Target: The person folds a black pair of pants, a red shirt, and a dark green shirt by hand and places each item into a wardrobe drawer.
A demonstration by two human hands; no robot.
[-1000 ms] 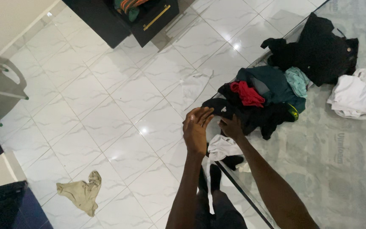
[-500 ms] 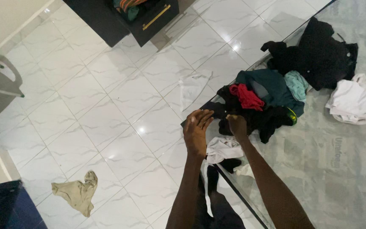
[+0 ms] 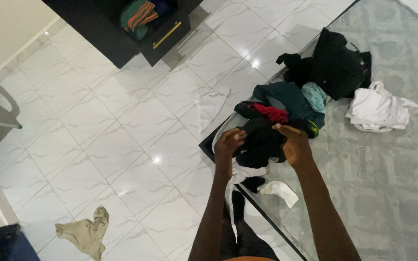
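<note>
Black garment (image 3: 262,140): held between left hand (image 3: 228,145) and right hand (image 3: 293,142); kind and shape not tellable, fingertips buried in its folds. White cloth (image 3: 245,173): below the grip, partly hidden under the garment. Both forearms: cut off by the bottom edge. Dark drawer unit (image 3: 122,29): far above-left of the grip, cropped by the top edge.

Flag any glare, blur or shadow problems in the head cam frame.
Head view: bright specular spots on the glossy white tile floor, one near the left hand, another by the black clothing pile; the dark garment held by both hands is crushed to near-black, with no fold detail; right hand slightly soft; corners show mild wide-angle stretch; shadows soft, no hard edges.
</note>
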